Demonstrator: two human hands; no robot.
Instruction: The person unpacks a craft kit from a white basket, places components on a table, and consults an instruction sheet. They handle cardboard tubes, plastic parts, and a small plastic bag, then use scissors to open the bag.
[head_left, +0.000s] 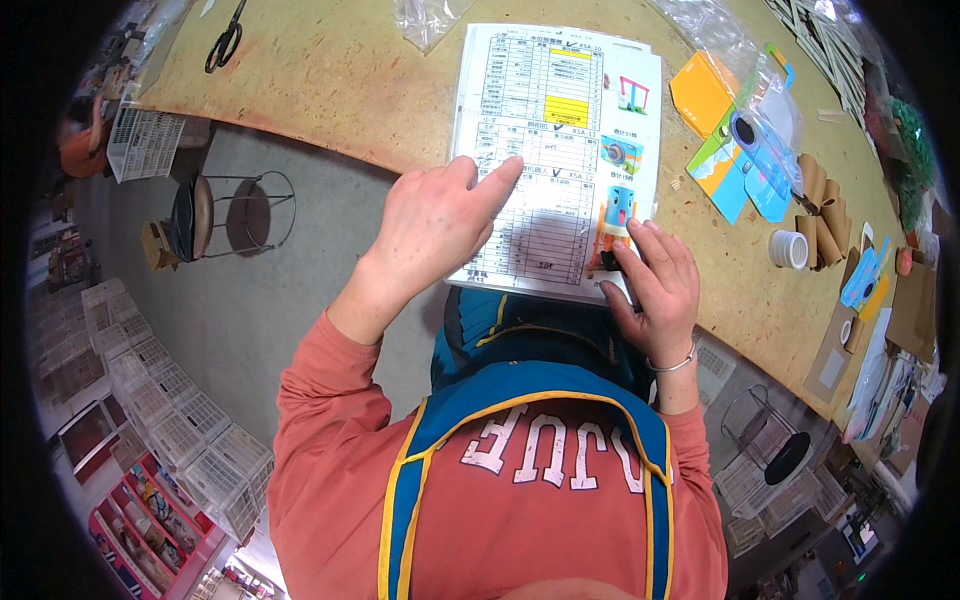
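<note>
A stack of printed parts-list sheets in a clear plastic sleeve (555, 161) lies at the table's front edge, directly before me. Its pages show tables, yellow highlighted rows, check marks and small colour pictures. My left hand (442, 217) is over the sheet's left side, index finger stretched onto the middle table and the other fingers curled. Nothing shows in that hand. Across the lower right corner of the sheet rests my right hand (660, 281), its fingers spread near the picture of a blue figure. Its thumb is at the bottom edge, apart from the fingers.
On the worktable (330, 97) lie black scissors (225, 46), a clear plastic bag (427, 21), coloured card pieces (739, 161), brown cardboard tubes (829, 214) and a white roll (787, 249). A stool (196, 217) and stacked plastic crates (176, 397) stand on the left floor.
</note>
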